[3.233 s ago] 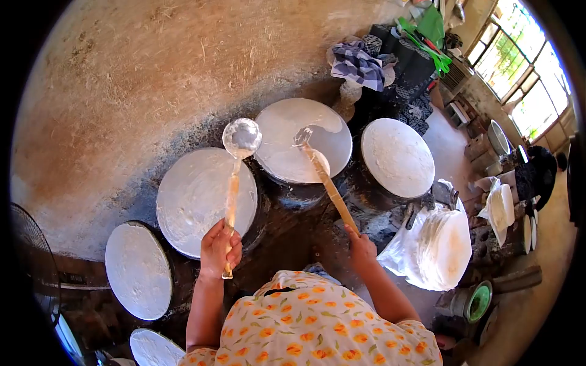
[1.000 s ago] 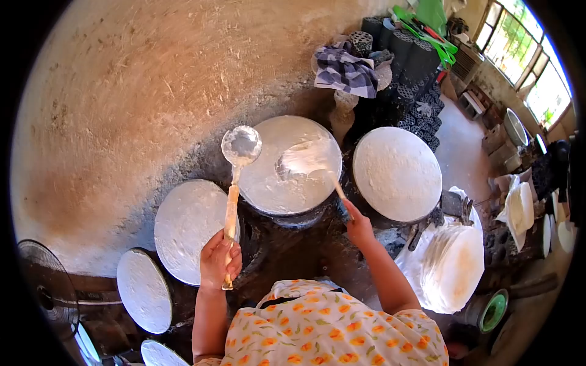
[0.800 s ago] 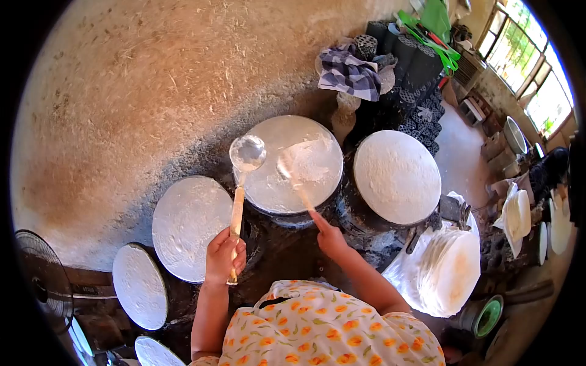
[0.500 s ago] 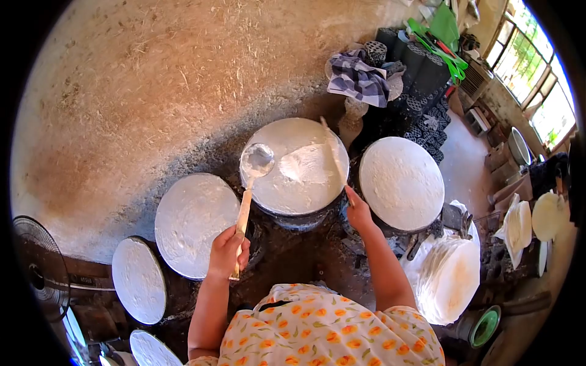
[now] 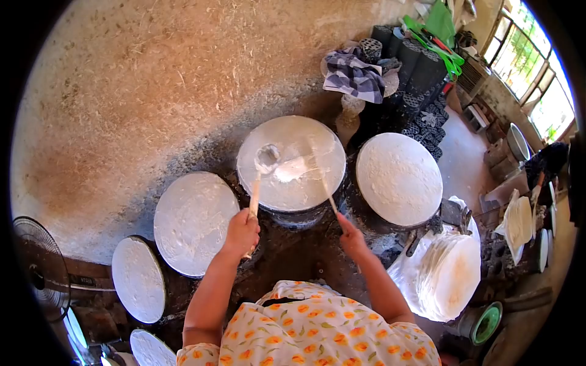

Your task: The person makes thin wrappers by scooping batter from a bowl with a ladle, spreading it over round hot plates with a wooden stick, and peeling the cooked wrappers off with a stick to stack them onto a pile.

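Observation:
My left hand is closed round the wooden handle of a ladle. The ladle's round bowl is over the left part of the middle round griddle, which is coated white. In my right hand is the end of a thin wooden spatula, fingers wrapped round it. The spatula lies over the griddle's right half, its far end blurred. Between the two tools is a brighter white patch of batter. Whether either tool touches the surface is hard to tell.
White-topped griddles stand at the right and left, with another further left. A stack of thin round sheets lies on plastic at the right. Black perforated cylinders, a checked cloth and a fan surround the area.
The ladle in my left hand has moved up and right, from beside the middle griddle to over it. The spatula has swept across the griddle, and the brighter patch has changed shape.

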`<state>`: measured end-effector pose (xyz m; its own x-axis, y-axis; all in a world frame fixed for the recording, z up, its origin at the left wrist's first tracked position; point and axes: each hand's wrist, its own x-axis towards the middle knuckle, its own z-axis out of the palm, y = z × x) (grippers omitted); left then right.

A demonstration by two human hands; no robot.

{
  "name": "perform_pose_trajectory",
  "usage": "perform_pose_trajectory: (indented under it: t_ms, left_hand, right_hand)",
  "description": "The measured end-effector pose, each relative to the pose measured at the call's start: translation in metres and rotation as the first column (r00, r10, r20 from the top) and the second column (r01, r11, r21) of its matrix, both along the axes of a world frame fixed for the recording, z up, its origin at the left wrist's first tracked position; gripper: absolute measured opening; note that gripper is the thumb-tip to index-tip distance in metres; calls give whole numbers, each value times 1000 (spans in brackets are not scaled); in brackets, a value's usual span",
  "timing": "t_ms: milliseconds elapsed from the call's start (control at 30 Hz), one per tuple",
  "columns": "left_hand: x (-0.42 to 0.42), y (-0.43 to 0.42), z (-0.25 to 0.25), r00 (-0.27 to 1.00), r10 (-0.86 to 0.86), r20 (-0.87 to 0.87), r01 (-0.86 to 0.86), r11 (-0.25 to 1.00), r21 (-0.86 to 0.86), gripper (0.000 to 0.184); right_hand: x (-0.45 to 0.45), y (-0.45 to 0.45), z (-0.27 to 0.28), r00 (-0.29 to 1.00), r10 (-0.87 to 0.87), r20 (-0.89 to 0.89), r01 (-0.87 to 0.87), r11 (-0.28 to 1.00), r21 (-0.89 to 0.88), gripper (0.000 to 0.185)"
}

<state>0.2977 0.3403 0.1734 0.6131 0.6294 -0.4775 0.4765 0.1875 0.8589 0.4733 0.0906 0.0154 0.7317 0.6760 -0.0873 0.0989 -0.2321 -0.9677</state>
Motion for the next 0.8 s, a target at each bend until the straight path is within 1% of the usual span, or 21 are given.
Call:
perform_pose_trajectory:
  t_ms: [33,67,100,167,200,233,300,333,367,400,433,467,500,533,567,633,667,700,767,800]
  left_hand:
    - [-2,-7,1,999,-26,-25,26,999,-36,10]
    - [-4,-16,4,999,-26,-26,24,997,-70,9]
    - [-8,-24,1,1000,-11,-18,9,991,-136,8]
    - [-9,-45,21,982,180,64,-144,916,-375,9]
    - [-11,-46,21,963,255,85,-196,881,-430,9]
    - [-18,-43,25,961,261,87,-200,879,-432,9]
    - [-40,-30,42,912,357,201,-179,788,-589,10]
    - [-57,-27,54,901,331,282,-111,802,-587,10]
    - [-73,-22,60,883,343,322,-64,766,-640,14]
    - [-85,-25,66,877,357,323,-92,783,-616,17]
    - [-93,-27,69,869,373,325,-122,798,-591,22]
    - [-95,-29,69,864,384,325,-128,792,-597,22]
    - [-95,-33,69,857,395,332,-119,777,-618,25]
    - [-96,-36,68,847,408,341,-110,762,-638,28]
    - [-98,-32,63,837,424,346,-116,755,-646,28]
    - [-102,-19,53,782,441,441,140,566,-813,34]
    - [-105,-20,54,740,469,482,202,529,-824,35]
    - [-108,-22,56,736,474,484,202,528,-825,35]
    - [-113,-25,59,710,457,536,179,620,-764,36]
    - [-114,-25,63,712,459,531,175,616,-768,36]
  right_hand:
    - [-13,7,-7,995,9,-97,0,995,97,67]
    - [-27,9,-13,994,88,58,-94,990,107,72]
    - [-41,13,-14,995,87,57,-93,990,109,72]
    - [-63,21,-7,959,176,-221,-147,979,144,72]
    - [-67,24,17,959,181,-217,-152,978,141,72]
    - [-71,27,58,919,145,-367,-134,989,55,70]
    - [-72,28,95,858,92,-505,-128,991,-39,67]
    - [-67,24,103,921,111,-372,-158,982,-99,66]
    - [-61,22,112,963,140,-230,-180,971,-159,65]
    - [-59,20,128,985,171,-13,-171,973,-152,63]
    - [-56,23,136,984,178,-9,-178,972,-154,63]
    - [-54,24,142,929,188,318,-156,980,-125,62]
    - [-51,26,146,772,175,612,-151,984,-91,61]
    - [-46,29,144,805,171,569,-126,985,-117,61]
    - [-39,34,139,796,188,575,-140,982,-127,61]
    - [-22,45,121,906,18,422,-1,999,-41,60]
    - [-15,47,106,932,13,361,12,998,-68,60]
    - [-10,47,84,931,18,364,8,998,-70,60]
    - [-10,38,44,856,204,476,-68,955,-288,62]
    - [-25,35,57,903,237,358,-88,918,-386,64]
